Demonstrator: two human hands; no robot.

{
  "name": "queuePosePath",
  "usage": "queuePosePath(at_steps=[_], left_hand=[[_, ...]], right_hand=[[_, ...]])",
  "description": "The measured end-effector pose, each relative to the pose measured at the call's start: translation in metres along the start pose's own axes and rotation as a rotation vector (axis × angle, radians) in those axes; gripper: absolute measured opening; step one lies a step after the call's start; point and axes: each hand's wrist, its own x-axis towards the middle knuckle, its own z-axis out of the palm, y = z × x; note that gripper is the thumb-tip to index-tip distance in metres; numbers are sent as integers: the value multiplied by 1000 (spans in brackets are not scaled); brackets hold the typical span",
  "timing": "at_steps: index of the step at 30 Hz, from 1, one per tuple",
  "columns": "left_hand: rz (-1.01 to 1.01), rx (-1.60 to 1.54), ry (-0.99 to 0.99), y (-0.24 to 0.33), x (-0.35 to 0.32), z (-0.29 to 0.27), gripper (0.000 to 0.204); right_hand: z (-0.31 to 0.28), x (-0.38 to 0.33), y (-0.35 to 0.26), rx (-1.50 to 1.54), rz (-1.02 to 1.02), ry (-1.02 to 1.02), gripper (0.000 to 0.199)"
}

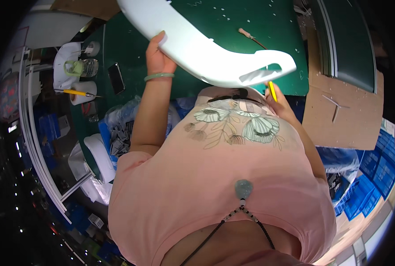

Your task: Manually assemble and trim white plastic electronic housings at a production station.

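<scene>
White plastic panel (206,48) grasped by left hand (158,55); right hand (277,99) fingers clench yellow tool (272,91); clear jar (83,68) contents unclear.

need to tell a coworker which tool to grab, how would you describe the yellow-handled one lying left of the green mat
Start at the green mat that covers the bench and go to its left edge, past the dark phone. There a roll of white tape lies below a clear jar. The yellow-handled tool lies across that roll, thin metal tip pointing right; it is the only slim yellow thing on that side.
</scene>
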Motion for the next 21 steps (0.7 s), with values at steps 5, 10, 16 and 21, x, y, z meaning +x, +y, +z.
queuePosePath(at_steps=[5,10,16,21], left_hand=[[51,71,-80,-5,-12,38,50],[58,208,-152,-3,-21,62,63],[115,307,-211,-1,-27,77,66],[113,303,-197,3,-32,71,63]], right_hand=[[23,-2,-26,475,138,352,43],[36,-4,-143,491,193,69,45],[51,-4,-192,-203,229,-157,44],[58,-2,-203,-343,185,-188,40]])
